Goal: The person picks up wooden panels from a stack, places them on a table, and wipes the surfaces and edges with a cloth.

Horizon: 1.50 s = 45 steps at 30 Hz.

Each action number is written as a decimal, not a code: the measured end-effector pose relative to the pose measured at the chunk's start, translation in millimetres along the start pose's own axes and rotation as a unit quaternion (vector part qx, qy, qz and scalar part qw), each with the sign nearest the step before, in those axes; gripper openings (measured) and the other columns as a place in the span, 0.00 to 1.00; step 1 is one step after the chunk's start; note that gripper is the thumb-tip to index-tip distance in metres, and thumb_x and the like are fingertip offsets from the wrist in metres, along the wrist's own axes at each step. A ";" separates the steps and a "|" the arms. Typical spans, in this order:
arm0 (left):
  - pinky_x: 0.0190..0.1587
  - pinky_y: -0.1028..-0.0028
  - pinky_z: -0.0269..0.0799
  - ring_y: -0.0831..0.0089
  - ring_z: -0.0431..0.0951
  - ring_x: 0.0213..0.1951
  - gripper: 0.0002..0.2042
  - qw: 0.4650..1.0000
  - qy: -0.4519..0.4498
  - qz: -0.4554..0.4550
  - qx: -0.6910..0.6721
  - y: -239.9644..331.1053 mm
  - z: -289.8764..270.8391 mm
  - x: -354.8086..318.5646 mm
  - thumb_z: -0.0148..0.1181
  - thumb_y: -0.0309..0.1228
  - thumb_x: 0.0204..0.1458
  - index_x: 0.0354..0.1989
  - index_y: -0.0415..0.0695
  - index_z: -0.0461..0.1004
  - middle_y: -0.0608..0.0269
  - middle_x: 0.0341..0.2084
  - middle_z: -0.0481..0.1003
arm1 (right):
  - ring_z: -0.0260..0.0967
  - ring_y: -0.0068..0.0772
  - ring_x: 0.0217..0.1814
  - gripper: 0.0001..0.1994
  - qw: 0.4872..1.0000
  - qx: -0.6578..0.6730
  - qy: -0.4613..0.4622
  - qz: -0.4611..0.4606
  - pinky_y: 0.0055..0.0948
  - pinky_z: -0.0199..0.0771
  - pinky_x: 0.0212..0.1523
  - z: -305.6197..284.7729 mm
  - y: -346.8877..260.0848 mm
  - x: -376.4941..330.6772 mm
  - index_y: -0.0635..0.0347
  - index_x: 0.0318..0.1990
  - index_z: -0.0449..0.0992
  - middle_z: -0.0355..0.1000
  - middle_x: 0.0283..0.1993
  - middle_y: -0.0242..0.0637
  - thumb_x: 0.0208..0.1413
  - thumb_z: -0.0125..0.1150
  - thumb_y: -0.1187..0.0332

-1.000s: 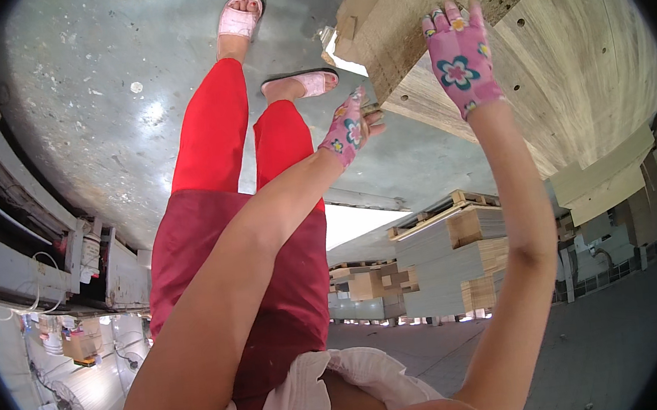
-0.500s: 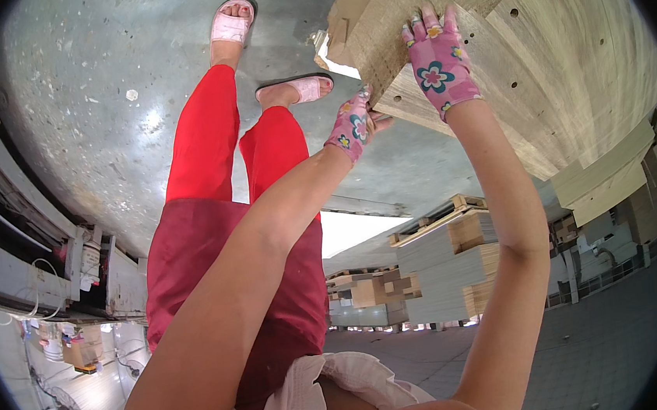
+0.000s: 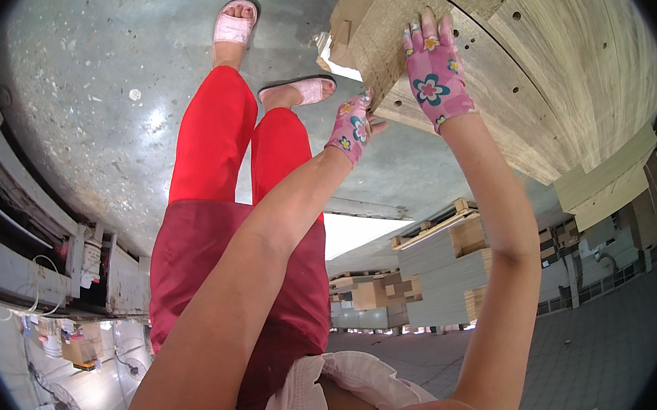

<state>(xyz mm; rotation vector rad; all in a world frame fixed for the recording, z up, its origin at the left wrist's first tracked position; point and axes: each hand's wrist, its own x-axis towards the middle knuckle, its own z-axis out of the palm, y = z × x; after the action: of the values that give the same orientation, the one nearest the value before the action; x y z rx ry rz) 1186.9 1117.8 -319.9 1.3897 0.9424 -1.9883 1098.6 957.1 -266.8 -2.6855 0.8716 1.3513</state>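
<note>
A stack of pale wooden panels (image 3: 566, 59) fills the upper right, with a rough chipboard panel (image 3: 384, 36) at its near corner. My left hand (image 3: 351, 125), in a pink flowered glove, pinches the corner edge of that panel. My right hand (image 3: 434, 71), in a matching glove, lies flat on the panel's face. Its fingers are stretched out toward the far edge and its thumb is hidden. My red trousers (image 3: 214, 152) and pink sandals (image 3: 235, 26) stand on the concrete floor (image 3: 100, 92) just left of the stack.
A metal machine frame with cables (image 3: 52, 260) runs along the left. More stacks of boards on pallets (image 3: 442, 257) stand behind me, with fans (image 3: 64, 400) at the lower left. Drilled holes dot the top panels.
My right hand has slid a little leftward along the panel's face. My left hand stays at the corner. The stack has drifted slightly across the view.
</note>
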 end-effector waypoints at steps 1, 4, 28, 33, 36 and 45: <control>0.39 0.58 0.71 0.65 0.66 0.45 0.17 1.000 0.018 -0.007 0.001 -3.3 -3.8 4.0 0.54 0.39 0.49 0.44 0.43 0.64 0.61 0.42 0.67 | 0.43 0.44 0.65 0.19 1.000 0.001 0.001 0.000 0.51 0.37 0.62 3.5 -4.0 -0.6 0.60 0.52 0.64 0.59 0.56 0.38 0.53 0.40 0.65; 0.38 0.58 0.71 0.66 0.69 0.39 0.17 0.999 0.048 -0.014 -0.012 -13.3 -14.6 15.5 0.54 0.39 0.49 0.43 0.42 0.65 0.62 0.38 0.69 | 0.41 0.44 0.66 0.19 0.995 0.081 0.035 0.050 0.47 0.37 0.63 12.6 -19.0 -4.6 0.61 0.52 0.63 0.57 0.58 0.39 0.52 0.41 0.67; 0.39 0.81 0.67 0.77 0.73 0.36 0.28 0.873 -0.001 0.089 0.480 16.3 -5.6 -24.6 0.67 0.25 0.34 0.48 0.34 0.64 0.60 0.37 0.73 | 0.55 0.41 0.56 0.27 0.820 0.377 0.123 0.412 0.42 0.47 0.57 64.2 1.2 -38.2 0.50 0.51 0.65 0.64 0.48 0.40 0.35 0.52 0.69; 0.39 0.82 0.66 0.79 0.72 0.35 0.24 0.735 -0.041 0.162 0.657 52.4 -50.5 -20.1 0.65 0.29 0.37 0.47 0.40 0.69 0.65 0.37 0.73 | 0.49 0.43 0.62 0.29 0.717 0.515 0.242 0.402 0.40 0.45 0.61 17.5 -47.1 -45.4 0.53 0.56 0.58 0.58 0.56 0.44 0.40 0.53 0.71; 0.44 0.80 0.65 0.76 0.72 0.38 0.30 0.839 0.009 0.168 0.517 85.5 -47.2 -46.6 0.66 0.36 0.38 0.49 0.33 0.64 0.60 0.37 0.73 | 0.45 0.43 0.64 0.29 0.598 0.628 0.279 0.413 0.42 0.44 0.61 11.4 -87.3 -78.8 0.58 0.58 0.55 0.54 0.59 0.47 0.43 0.51 0.69; 0.40 0.80 0.64 0.79 0.71 0.35 0.19 0.808 0.028 0.191 0.556 231.5 -102.3 -97.3 0.63 0.37 0.42 0.40 0.40 0.70 0.66 0.33 0.73 | 0.44 0.47 0.63 0.31 -0.161 0.750 0.213 0.605 0.55 0.45 0.59 185.6 -113.7 -201.8 0.53 0.59 0.51 0.47 0.62 0.47 0.51 0.48 0.51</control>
<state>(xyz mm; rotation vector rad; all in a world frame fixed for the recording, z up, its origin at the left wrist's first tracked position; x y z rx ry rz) 1451.3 1059.4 -306.8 1.9732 -0.6608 -2.1914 921.3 1195.0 -259.2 0.5756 2.0991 -1.2024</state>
